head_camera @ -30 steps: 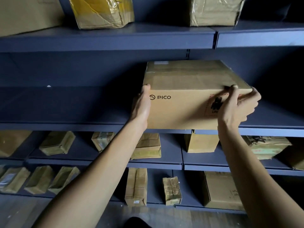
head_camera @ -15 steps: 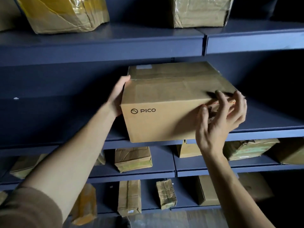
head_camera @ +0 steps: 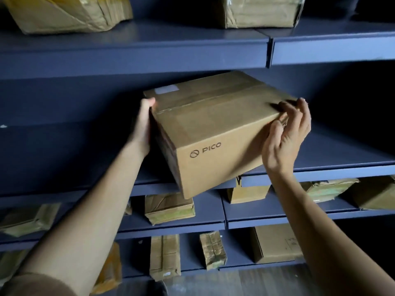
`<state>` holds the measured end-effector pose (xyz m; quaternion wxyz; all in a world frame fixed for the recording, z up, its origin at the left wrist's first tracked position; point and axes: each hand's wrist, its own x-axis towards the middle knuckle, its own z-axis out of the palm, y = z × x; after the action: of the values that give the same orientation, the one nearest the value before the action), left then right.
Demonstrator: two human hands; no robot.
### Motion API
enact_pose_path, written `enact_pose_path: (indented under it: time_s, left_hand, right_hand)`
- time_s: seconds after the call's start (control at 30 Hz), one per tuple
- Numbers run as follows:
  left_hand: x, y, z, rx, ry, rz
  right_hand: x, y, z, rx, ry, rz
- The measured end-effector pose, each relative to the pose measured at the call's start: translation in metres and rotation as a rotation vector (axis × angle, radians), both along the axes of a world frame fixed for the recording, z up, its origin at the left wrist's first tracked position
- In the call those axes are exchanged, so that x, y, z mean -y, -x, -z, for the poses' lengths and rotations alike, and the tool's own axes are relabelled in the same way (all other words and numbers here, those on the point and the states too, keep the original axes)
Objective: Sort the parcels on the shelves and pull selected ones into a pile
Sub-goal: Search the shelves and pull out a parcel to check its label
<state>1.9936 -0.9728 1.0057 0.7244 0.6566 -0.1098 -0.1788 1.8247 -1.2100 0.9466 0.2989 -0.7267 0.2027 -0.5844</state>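
1. Carton marked PICO sits skewed on the middle shelf, corner overhanging.
2. My left hand grips its left side; my right hand curls over its right top edge.
3. Stiff, likely light: hold opposite sides.

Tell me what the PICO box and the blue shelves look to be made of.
The box looks like corrugated cardboard, matte brown, with folded flaps, a glossy tape strip along the top seam and a printed logo. The shelves are probably painted sheet metal: smooth dark blue with a slight sheen and thin folded front edges.
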Motion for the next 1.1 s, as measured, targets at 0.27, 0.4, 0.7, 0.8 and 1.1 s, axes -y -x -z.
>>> enact_pose_path:
  time_s: [0.27, 0.4, 0.7, 0.8, 1.1]
  left_hand:
    - [-0.045, 0.075, 0.010, 0.093, -0.230, -0.283]
    - [-0.051, 0.078, 0.009, 0.100, -0.268, -0.238]
    - [-0.057, 0.061, -0.013, -0.054, 0.094, -0.229]
    - [-0.049, 0.053, -0.018, -0.026, 0.067, -0.148]
    - [-0.028, 0.079, -0.003, 0.006, 0.007, -0.100]
  right_hand:
    - [0.052, -0.040, -0.028, -0.214, -0.301, -0.371]
    - [0.048, -0.039, -0.040, -0.289, -0.280, -0.397]
    - [-0.045, 0.050, -0.010, 0.020, -0.575, -0.463]
    - [-0.089, 0.075, 0.001, 0.022, -0.452, -0.584]
    - [-0.059, 0.063, 0.011, -0.070, -0.315, -0.587]
